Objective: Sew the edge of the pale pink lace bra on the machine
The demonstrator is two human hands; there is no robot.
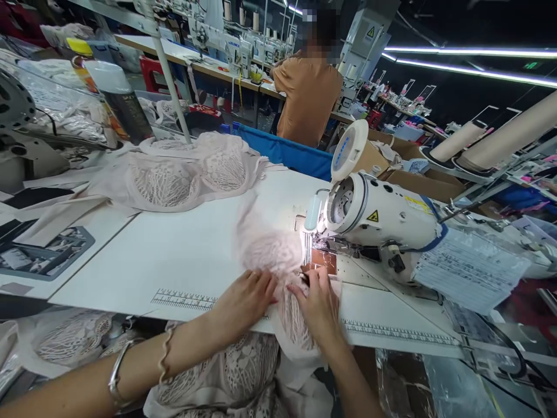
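1. The left hand (243,302) lies flat at lower centre of the frame, fingers (265,284) together and pressed down on the pale pink lace piece (272,252).
2. The right hand (317,305), just right of it, also presses on the lace, fingers (311,277) bunched at the edge of the fabric near the needle; whether they pinch it cannot be told.
3. The lace piece lies on the white table (183,255) in the middle of the frame, running from the needle area down over the table's near edge, between both hands.
4. The white sewing machine (383,217) stands right of centre, its lamp lighting the fabric.
5. A pile of lace garments (183,171) lies at upper left of the table.
6. A person in an orange shirt (308,96) stands at top centre, back turned.
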